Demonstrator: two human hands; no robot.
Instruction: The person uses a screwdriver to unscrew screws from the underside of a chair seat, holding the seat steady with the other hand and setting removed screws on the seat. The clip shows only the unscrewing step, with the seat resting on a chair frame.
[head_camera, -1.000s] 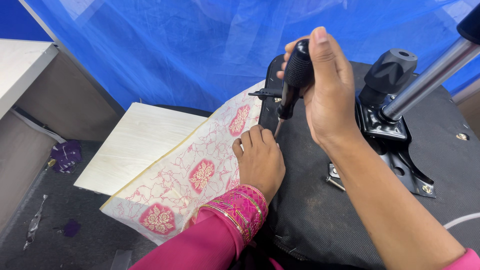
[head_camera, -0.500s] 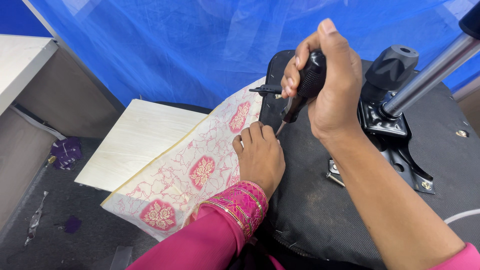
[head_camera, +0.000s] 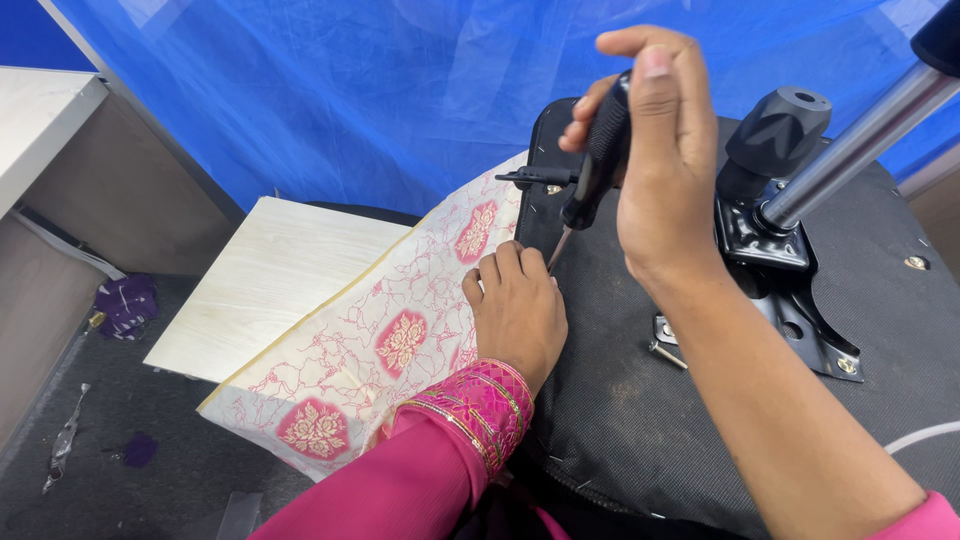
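1. A blue mesh sheet (head_camera: 330, 90) hangs across the far side of the scene, from left to right.
2. A black fabric-covered seat base (head_camera: 640, 410) lies upturned at the right, with small staples dotted along its near and left edges.
3. A patterned cloth (head_camera: 370, 350) (cream, with pink line-work and pink flower medallions) lies to the left of the seat base, its right edge at the seat's left rim.
4. A pale wood-grain board (head_camera: 260, 290) lies under the cloth, on the dark floor at the left.
5. A pale counter (head_camera: 40, 110) stands at the far left.
6. A black metal bracket (head_camera: 790, 300) is fixed on the seat base at the right, and a chrome tube (head_camera: 860, 150) rises from it toward the far right.
7. The right hand (head_camera: 665, 170) has its fingers closed around the black handle of a screwdriver (head_camera: 595, 165), the shaft pointing down at the seat's left edge.
8. The left hand (head_camera: 515, 315) (pink sleeve with an embroidered cuff) rests palm down at that edge, fingers curled on the cloth just beside the tool's tip, gripping nothing.
9. A purple scrap (head_camera: 125, 305) lies on the floor at the left.
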